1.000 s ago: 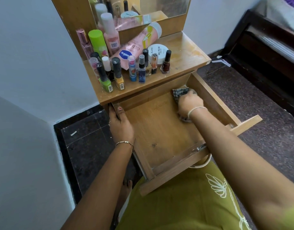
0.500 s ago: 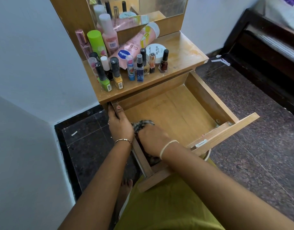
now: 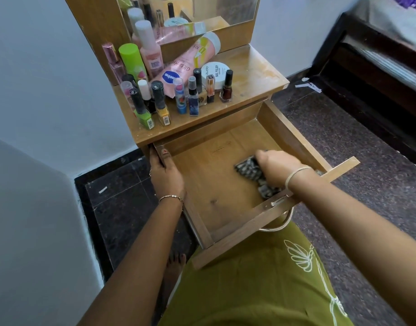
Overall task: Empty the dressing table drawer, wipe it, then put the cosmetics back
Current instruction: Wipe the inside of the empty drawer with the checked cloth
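The wooden drawer (image 3: 216,184) of the dressing table is pulled out and holds no cosmetics. My right hand (image 3: 278,167) grips a black-and-white patterned cloth (image 3: 251,172) and presses it on the drawer bottom near the front right corner. My left hand (image 3: 164,171) grips the drawer's left side wall near the table, thumb inside. On the tabletop (image 3: 256,76) stand several nail polish bottles (image 3: 226,87), small spray bottles, a green-capped can (image 3: 131,60), a pink lotion tube (image 3: 186,67) lying down and a white round jar (image 3: 215,71).
A mirror (image 3: 202,10) rises behind the tabletop. A white wall is to the left and a dark bed frame (image 3: 376,74) to the right. Dark stone floor (image 3: 348,147) lies around the table. My green garment (image 3: 256,285) is below the drawer front.
My right hand swept the cloth from the drawer's back right to its front left, and now it is at the front right. My left hand stayed on the side wall.
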Action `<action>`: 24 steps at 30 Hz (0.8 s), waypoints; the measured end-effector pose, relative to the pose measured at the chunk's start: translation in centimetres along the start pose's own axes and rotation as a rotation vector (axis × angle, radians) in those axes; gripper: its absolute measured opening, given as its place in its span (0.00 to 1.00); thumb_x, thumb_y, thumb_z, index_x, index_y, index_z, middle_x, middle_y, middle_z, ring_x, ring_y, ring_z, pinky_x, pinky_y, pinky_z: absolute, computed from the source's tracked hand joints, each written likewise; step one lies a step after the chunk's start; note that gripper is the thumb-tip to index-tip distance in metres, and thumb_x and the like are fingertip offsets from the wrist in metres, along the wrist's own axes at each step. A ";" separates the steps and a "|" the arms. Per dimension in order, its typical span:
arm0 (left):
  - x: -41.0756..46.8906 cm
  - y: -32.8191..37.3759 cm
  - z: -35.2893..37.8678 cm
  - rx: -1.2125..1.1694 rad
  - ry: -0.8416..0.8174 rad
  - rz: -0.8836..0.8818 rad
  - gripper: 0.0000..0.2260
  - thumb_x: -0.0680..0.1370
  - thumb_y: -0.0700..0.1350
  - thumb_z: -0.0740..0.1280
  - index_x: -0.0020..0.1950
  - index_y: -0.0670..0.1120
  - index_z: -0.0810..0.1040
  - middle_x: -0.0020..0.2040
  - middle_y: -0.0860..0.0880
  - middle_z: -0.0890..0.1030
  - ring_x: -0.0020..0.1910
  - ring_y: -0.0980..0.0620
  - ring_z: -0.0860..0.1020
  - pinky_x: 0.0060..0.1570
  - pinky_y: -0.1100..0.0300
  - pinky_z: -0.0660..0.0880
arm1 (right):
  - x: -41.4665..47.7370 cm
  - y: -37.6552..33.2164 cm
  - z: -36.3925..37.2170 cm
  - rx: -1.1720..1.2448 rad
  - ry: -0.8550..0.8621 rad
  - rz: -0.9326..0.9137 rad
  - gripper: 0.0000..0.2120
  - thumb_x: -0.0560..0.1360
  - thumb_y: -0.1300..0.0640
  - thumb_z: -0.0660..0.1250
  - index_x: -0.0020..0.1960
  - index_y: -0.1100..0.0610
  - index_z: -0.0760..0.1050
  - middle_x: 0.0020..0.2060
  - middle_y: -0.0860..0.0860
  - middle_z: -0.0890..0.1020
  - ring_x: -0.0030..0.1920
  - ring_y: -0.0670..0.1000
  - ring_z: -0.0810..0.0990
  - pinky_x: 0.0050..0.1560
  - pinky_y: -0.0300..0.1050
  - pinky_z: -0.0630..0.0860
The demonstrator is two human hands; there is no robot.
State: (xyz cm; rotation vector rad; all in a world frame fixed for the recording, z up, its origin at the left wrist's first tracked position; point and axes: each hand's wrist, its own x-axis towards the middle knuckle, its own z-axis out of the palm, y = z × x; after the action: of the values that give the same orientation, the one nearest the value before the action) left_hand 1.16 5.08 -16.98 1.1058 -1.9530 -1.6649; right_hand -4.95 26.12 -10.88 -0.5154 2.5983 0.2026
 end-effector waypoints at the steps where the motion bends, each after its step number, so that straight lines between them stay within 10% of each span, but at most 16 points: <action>1: 0.0 0.0 0.0 -0.006 -0.002 0.000 0.19 0.82 0.54 0.53 0.73 0.53 0.65 0.68 0.47 0.73 0.63 0.45 0.74 0.57 0.58 0.66 | 0.2 0.8 -0.1 -0.009 0.006 0.011 0.20 0.71 0.61 0.69 0.60 0.61 0.67 0.55 0.59 0.77 0.56 0.61 0.78 0.51 0.51 0.75; 18: 0.1 -0.2 0.0 0.031 -0.006 0.023 0.20 0.82 0.55 0.53 0.73 0.54 0.64 0.66 0.47 0.74 0.63 0.44 0.74 0.56 0.57 0.66 | 4.1 2.3 -1.2 -0.161 0.310 -0.004 0.06 0.72 0.63 0.68 0.49 0.61 0.75 0.49 0.58 0.79 0.51 0.61 0.80 0.46 0.52 0.77; 24: 0.2 -0.3 -0.1 0.032 -0.013 0.017 0.20 0.81 0.57 0.53 0.73 0.55 0.64 0.67 0.48 0.74 0.63 0.45 0.74 0.60 0.53 0.68 | 7.1 0.2 -2.3 0.091 0.245 0.205 0.19 0.75 0.59 0.67 0.63 0.67 0.71 0.59 0.63 0.73 0.59 0.63 0.75 0.55 0.56 0.76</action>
State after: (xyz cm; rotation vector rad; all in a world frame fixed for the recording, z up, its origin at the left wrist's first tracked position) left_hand 1.18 4.89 -17.32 1.0894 -1.9984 -1.6417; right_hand -11.81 23.47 -12.29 -0.2539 2.8838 0.0915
